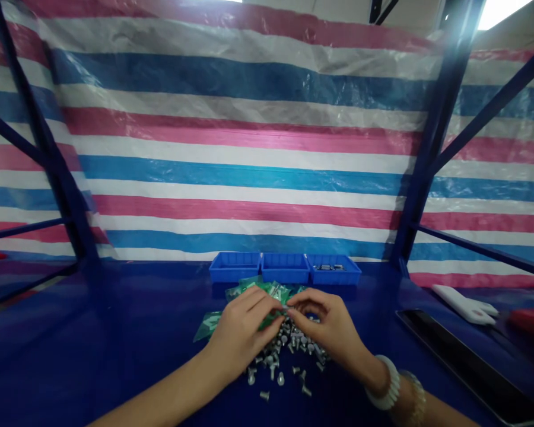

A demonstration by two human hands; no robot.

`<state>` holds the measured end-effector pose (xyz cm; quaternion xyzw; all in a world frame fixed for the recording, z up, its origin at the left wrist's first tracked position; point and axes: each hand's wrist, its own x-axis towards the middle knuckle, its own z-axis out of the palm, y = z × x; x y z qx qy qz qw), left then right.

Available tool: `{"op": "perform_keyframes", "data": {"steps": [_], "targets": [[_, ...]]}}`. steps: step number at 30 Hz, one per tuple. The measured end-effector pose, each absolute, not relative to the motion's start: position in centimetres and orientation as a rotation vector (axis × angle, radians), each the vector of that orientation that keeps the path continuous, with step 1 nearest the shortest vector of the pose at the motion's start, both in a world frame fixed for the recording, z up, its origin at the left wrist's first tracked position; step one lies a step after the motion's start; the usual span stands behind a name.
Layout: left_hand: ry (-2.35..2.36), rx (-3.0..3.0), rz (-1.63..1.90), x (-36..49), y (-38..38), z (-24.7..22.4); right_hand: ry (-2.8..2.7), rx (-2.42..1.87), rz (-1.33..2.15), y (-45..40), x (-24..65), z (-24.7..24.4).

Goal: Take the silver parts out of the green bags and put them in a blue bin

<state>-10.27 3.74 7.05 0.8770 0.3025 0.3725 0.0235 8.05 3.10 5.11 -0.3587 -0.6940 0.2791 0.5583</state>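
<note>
Closest to me, on my right wrist, sit a pale bracelet [395,382] and a thinner yellowish bracelet [417,396]. To the right, a long black flat device [467,367] lies slantwise on the dark blue surface [137,338]. In front of me a few loose screws [264,395] are scattered at the near edge of a heap of screws [296,343], which spreads between and under my hands. Above the heap, my left grip [249,317] and my right grip [327,323] meet, both narrowed to a fingertip pinch on one small grey piece [285,307], too small and blurred to make out. Green-tinted plastic bags [209,325] lie beside and behind my left grip, partly hidden by it. Off to the right, beyond the device, are a white object [465,304] and a blurred red one [531,323]. Farther back, three blue trays stand side by side: the left tray [234,276], the middle tray [285,277] and the right tray [335,277], with small metal pieces [331,267] in the right one. Behind everything hangs a striped plastic sheet [249,142], flanked by dark blue posts [429,160].
</note>
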Motion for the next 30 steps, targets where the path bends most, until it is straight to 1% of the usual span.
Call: {"op": "perform_keyframes", "data": {"steps": [3,5,9,12,16,18,21,23,24,26,28,30], "targets": [[0.932,2.187,1.117,-9.6,3.5,6.8,-1.745,-0.729,0.270,2.6,8.5,5.6],[0.879,1.872,1.041,-9.3,3.4,6.7,-1.813,-0.656,0.131,2.5,8.6,5.6],[0.736,1.401,0.922,-8.8,3.1,6.5,-1.924,-0.572,-0.015,2.4,8.7,5.4],[0.682,1.221,0.949,-8.8,3.1,6.4,-1.906,-0.542,0.005,2.5,8.9,5.5],[0.708,1.340,1.160,-9.0,3.0,6.5,-1.774,-0.599,0.178,2.9,9.0,5.5],[0.717,1.515,1.252,-9.2,2.8,6.6,-1.670,-0.648,0.380,3.3,8.8,5.2],[0.701,1.755,1.285,-9.3,2.5,6.6,-1.532,-0.663,0.765,3.8,8.3,4.6],[0.700,1.825,1.282,-9.4,2.6,6.5,-1.489,-0.671,0.903,4.3,8.3,4.4],[0.706,1.835,1.288,-9.4,2.8,6.4,-1.481,-0.684,0.910,4.5,8.5,4.5],[0.712,1.846,1.313,-9.5,3.3,6.1,-1.495,-0.732,0.788,5.3,9.6,4.8],[0.719,1.857,1.332,-9.7,3.9,5.8,-1.540,-0.816,0.515,6.5,11.4,5.4],[0.729,1.862,1.332,-9.7,4.3,5.5,-1.583,-0.951,0.164,8.1,13.5,5.7]]}}
